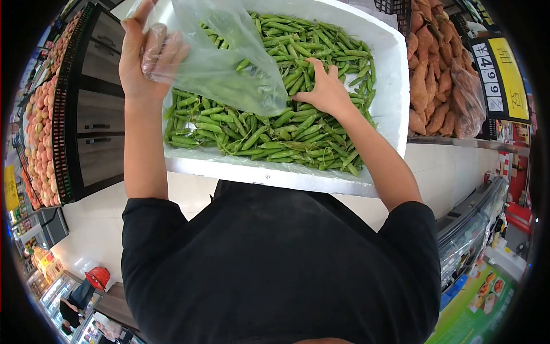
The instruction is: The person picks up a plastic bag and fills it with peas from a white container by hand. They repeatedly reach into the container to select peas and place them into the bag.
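A white foam box (395,74) holds a thick layer of green pea pods (298,140). My left hand (149,57) is raised over the box's left side, gripping a clear plastic bag (229,69). Some of its fingers show through the film, and the bag hangs over the pods with its lower corner near the middle of the box. My right hand (326,89) reaches down among the pods right of the bag, thumb and fingers spread. No pod is plainly held in it; part of its fingertips is hidden among the pods.
Sweet potatoes (429,69) are piled right of the box, beside a yellow price sign (507,74). Peaches (41,137) lie on a stand with dark drawers (100,123) at left. A glass-fronted case (472,218) stands lower right. People appear far off at lower left.
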Motion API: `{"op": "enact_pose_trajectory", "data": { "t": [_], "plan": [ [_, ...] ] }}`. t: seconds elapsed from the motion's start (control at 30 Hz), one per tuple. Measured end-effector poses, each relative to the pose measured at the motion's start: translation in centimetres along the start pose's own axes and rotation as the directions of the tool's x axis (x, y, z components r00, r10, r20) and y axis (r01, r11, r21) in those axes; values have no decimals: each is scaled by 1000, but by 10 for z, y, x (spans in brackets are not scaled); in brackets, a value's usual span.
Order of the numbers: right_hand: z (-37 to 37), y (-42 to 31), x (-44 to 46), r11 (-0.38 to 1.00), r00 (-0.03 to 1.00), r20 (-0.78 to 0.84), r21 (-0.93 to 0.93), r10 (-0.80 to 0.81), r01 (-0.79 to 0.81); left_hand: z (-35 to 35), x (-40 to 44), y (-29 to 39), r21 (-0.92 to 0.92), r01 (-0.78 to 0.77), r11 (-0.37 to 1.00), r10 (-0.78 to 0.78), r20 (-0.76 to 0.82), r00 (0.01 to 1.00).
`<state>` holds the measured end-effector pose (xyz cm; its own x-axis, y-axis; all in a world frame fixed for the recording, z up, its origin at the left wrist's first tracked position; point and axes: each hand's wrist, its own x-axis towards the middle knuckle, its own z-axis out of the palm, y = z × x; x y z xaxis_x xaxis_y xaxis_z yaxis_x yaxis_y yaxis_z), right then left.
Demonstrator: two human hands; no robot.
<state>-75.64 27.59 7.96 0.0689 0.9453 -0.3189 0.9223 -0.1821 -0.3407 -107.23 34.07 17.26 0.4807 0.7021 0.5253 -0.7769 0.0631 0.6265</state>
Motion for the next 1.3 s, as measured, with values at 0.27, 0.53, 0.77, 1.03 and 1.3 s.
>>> {"op": "enact_pose_trajectory", "data": {
  "t": [0.27, 0.53, 0.77, 1.03, 1.3],
  "plan": [
    [-10, 8, 1, 995, 999, 9, 97, -38, 37, -4, -3, -6, 57, 12, 998, -5, -109, 994],
    [-27, 24, 8, 1000, 994, -105, 20, 18, -16, -2, 1, 0, 28, -31, 999, 32, -20, 999],
    [-11, 17, 4, 999, 994, -111, -44, -2, -3, 0, 0, -2, 18, -21, 1000, 22, -47, 999],
    [-14, 24, 9, 999, 992, -120, -26, -42, 40, 3, 3, 0, 26, -16, 1000, 15, 25, 1000],
    [-38, 48, 23, 926, 954, -246, 291, -169, 239, 1, 3, 3, -16, -31, 999, 31, 44, 999]
  ]
}}
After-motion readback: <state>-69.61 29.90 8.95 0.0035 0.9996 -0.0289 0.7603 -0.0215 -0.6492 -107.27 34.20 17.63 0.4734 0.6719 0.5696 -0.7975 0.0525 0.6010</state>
